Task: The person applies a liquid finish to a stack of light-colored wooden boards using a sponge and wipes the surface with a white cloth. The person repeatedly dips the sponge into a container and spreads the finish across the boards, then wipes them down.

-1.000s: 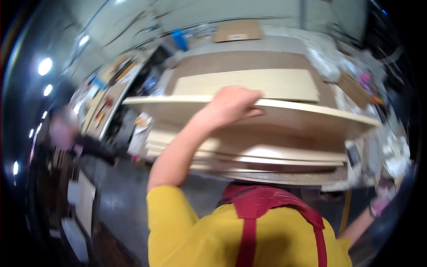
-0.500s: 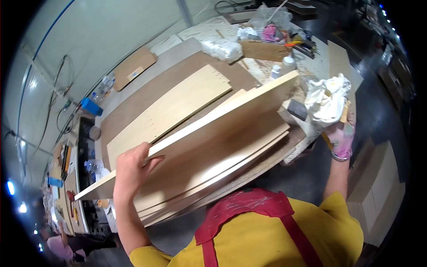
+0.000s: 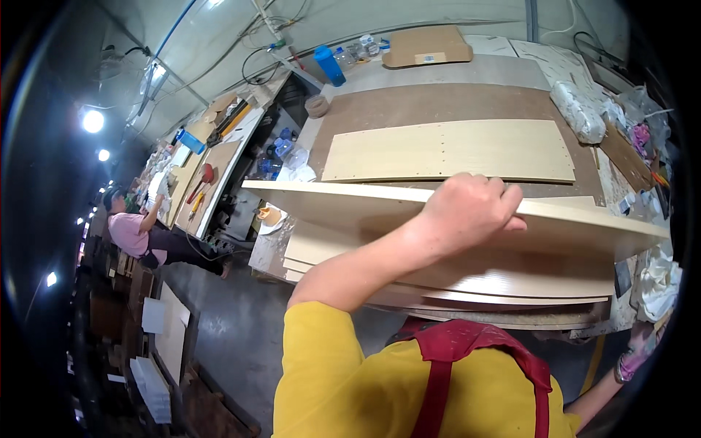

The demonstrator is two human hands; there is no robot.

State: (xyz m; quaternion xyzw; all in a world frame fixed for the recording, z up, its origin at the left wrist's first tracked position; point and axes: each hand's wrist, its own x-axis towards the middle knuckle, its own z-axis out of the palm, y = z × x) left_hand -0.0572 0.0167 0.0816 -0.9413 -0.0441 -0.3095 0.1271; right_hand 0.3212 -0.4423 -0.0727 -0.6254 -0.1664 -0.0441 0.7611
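My bare left hand (image 3: 467, 212) is closed over the upper edge of a long pale wooden board (image 3: 339, 204), roughly at its middle. That board stands tilted on its long edge above a stack of similar panels (image 3: 511, 285). Behind it, another pale panel (image 3: 449, 150) with small holes lies flat on the brown-covered workbench (image 3: 409, 106). At the far right, my right hand (image 3: 637, 352), in a pinkish glove, is beside a crumpled white cloth (image 3: 655, 288). Its fingers are dim near the picture's rim, and whether it holds anything is not visible.
A cardboard piece (image 3: 427, 45) and blue bottle (image 3: 329, 66) sit along the bench's back. A plastic-wrapped white bundle (image 3: 577, 111) and a wooden box (image 3: 628, 155) are at right. Left, a person in a pink top (image 3: 128, 232) stands by a second bench (image 3: 226, 153) with tools.
The view has swung left, showing more of the second bench and co-worker. My left hand has shifted along the board's edge toward its middle. My right hand remains near the cloth.
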